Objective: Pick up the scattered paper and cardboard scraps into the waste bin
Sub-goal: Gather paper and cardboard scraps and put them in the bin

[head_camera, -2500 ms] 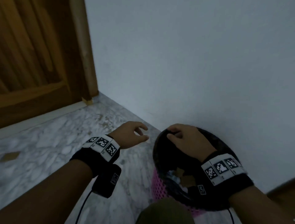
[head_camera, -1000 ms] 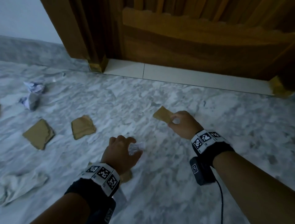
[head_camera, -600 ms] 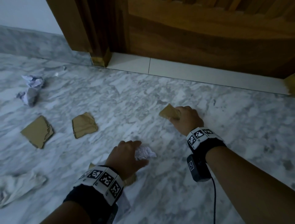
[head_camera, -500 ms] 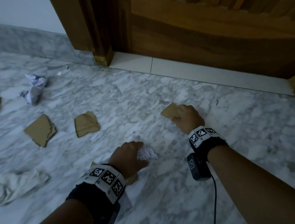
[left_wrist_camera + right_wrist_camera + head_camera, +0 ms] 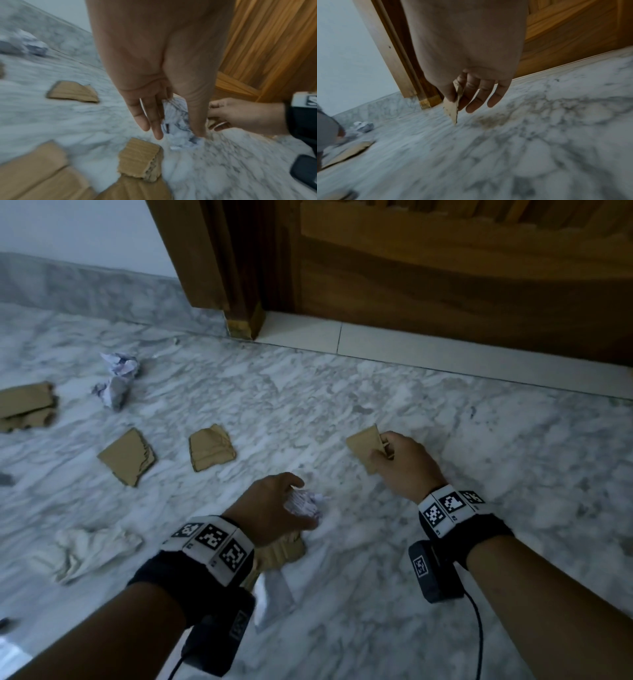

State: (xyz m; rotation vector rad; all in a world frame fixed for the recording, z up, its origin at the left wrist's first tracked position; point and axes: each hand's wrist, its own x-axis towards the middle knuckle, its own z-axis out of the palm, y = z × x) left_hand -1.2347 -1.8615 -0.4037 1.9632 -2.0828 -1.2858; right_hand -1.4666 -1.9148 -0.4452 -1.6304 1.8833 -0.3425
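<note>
My right hand (image 5: 394,460) pinches a tan cardboard scrap (image 5: 363,445) between thumb and fingers, lifted just off the marble floor; the same cardboard scrap (image 5: 453,108) hangs from the thumb of the right hand (image 5: 471,100) in the right wrist view. My left hand (image 5: 277,508) grips a crumpled white paper ball (image 5: 305,503) close to the floor. In the left wrist view the paper ball (image 5: 176,121) sits between the thumb and fingers of the left hand (image 5: 171,119). The waste bin is out of sight.
More scraps lie to the left: two cardboard pieces (image 5: 128,455) (image 5: 210,448), a folded piece (image 5: 25,407), crumpled printed paper (image 5: 116,380), a white crumpled sheet (image 5: 92,549). A corrugated scrap (image 5: 281,551) lies under my left wrist. A wooden door (image 5: 445,268) and frame stand ahead.
I turned from the bin to the scraps by the door. My right hand has raised the cardboard scrap off the floor, and the left has closed round the paper ball.
</note>
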